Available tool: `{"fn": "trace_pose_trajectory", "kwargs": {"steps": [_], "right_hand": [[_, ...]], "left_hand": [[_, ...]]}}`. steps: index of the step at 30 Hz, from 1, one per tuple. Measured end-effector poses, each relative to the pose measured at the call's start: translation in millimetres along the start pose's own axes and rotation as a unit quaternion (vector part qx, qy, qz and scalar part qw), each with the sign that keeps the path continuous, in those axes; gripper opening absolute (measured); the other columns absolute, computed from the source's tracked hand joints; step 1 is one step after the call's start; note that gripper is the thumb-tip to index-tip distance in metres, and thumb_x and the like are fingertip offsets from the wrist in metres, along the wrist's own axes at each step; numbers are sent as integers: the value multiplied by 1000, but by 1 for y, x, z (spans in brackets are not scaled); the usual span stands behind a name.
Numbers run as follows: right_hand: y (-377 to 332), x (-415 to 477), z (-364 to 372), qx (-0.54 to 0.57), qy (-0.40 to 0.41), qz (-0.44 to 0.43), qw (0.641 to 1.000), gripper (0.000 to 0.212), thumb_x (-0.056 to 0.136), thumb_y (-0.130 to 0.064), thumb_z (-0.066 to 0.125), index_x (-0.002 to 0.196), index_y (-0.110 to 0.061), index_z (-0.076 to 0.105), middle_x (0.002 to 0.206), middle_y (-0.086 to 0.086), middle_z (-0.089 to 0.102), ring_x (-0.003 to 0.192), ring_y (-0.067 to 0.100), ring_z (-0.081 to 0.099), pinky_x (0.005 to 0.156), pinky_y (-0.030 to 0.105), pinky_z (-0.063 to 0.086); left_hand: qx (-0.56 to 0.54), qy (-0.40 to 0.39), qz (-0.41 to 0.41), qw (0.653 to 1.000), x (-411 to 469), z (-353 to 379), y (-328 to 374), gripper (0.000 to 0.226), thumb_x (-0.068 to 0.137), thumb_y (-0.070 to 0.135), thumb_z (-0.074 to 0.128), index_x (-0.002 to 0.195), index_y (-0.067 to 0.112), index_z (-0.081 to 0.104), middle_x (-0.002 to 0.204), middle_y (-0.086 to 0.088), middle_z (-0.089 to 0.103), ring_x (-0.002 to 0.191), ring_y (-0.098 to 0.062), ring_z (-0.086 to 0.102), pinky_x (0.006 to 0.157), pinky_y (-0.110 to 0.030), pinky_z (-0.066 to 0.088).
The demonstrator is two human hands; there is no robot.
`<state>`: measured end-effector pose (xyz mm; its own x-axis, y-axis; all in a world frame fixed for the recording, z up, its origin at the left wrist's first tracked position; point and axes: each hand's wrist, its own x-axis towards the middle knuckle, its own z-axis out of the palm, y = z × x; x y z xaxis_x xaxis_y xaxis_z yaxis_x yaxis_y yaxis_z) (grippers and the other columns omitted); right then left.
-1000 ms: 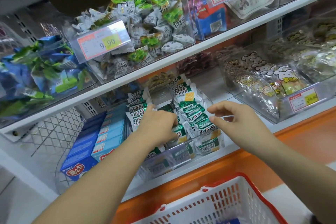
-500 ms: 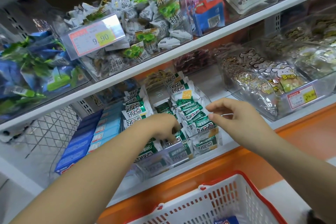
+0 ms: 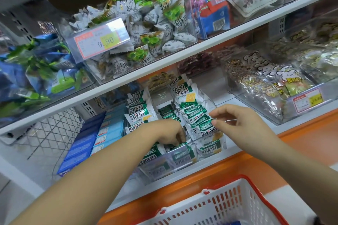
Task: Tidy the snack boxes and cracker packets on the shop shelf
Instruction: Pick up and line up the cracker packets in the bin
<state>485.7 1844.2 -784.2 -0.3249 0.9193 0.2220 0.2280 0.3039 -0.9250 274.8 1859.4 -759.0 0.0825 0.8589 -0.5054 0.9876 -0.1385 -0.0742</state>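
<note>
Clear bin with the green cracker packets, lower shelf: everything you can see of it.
The clear bin looks like rigid transparent plastic, open-topped, low front wall. It sits at the front of the lower shelf, blue boxes to its left. Green-and-white cracker packets fill it in rows. The left hand reaches in among them; the right hand pinches one packet.

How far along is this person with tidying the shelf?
Looks done: the blue snack boxes lie in straight rows. In hand: the left hand reaches down among the green packets in the clear bin, while the right hand pinches a cracker packet in the right-hand row. Left: the front packets behind the bin's front wall lie jumbled.
</note>
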Motion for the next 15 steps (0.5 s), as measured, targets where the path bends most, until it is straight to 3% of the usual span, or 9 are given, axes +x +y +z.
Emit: {"fn": "trace_pose_trajectory", "kwargs": {"steps": [3, 6, 11, 13, 15], "right_hand": [[0, 0, -3, 2, 1, -1, 1000, 15, 87, -17, 66, 89, -31, 66, 89, -7, 67, 78, 7, 66, 89, 30, 49], [-1, 1, -6, 3, 4, 0, 1000, 12, 87, -17, 65, 91, -28, 66, 88, -11, 66, 86, 6, 63, 92, 30, 47], [-2, 0, -6, 2, 1, 1, 1000, 13, 87, -17, 65, 92, -29, 66, 90, -10, 66, 81, -1, 62, 94, 29, 46], [-2, 0, -7, 2, -2, 3, 1000, 13, 87, -17, 65, 91, -30, 66, 90, -10, 66, 78, -1, 62, 95, 28, 45], [-1, 0, -7, 4, -6, 9, 1000, 13, 87, -18, 65, 90, -30, 66, 91, -7, 65, 71, 3, 65, 96, 26, 43]], "left_hand": [[-10, 8, 1, 1000, -3, -10, -1, 35, 91, 13, 60, 125, 20, 61, 117, 3, 66, 94, -15, 64, 81, -25, 49], [-19, 80, -2, 997, -9, -30, -7, 29, 90, 17, 63, 119, 21, 65, 114, 7, 67, 97, -8, 62, 91, -26, 48], [29, 110, -19, 993, -2, -48, -24, 26, 87, 24, 68, 113, 22, 69, 109, 6, 69, 96, -9, 63, 91, -31, 51], [57, 92, -16, 994, 6, -47, -24, 28, 85, 28, 70, 113, 21, 68, 108, 6, 70, 89, -9, 63, 84, -28, 52], [78, 60, -24, 995, 14, -47, -24, 28, 85, 29, 70, 112, 19, 67, 101, 4, 69, 71, -7, 60, 61, -16, 49]]}}
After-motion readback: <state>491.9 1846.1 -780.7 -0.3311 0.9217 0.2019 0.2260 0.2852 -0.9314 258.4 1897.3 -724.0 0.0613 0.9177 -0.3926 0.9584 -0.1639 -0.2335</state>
